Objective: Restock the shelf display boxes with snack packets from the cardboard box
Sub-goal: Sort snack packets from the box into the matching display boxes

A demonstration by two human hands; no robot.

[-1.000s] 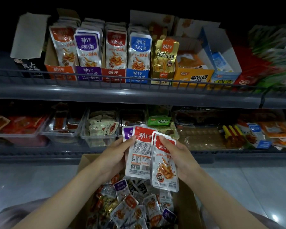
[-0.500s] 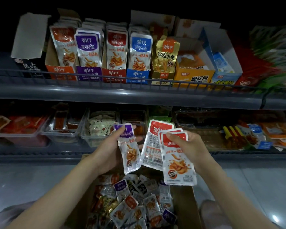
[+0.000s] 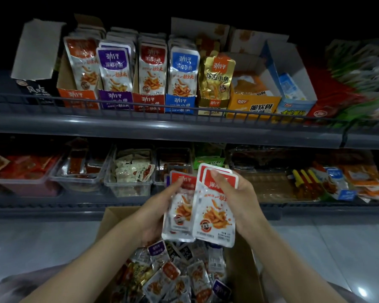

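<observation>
The right-hand stack (image 3: 216,208) of red-topped snack packets stands upright near the middle of the view. The right hand (image 3: 236,197) pinches it at its top edge, thumb laid across the red band. At its 9 o'clock, overlapped by it, is the left-hand stack (image 3: 179,206), which the left hand (image 3: 153,217) cups from behind with fingers curled round it. A sliver of purple shows at that stack's back. At 6 o'clock lies the open cardboard box (image 3: 243,272), with loose packets (image 3: 173,276) of mixed colours heaped inside. The step looks like sorting and squaring a handful by flavour before loading. Next, the reds likely go up to 11 o'clock, to the red display box (image 3: 148,103) on the upper shelf (image 3: 162,127). They must clear the wire rail (image 3: 184,108) and slide in upright behind a row that already looks full.
</observation>
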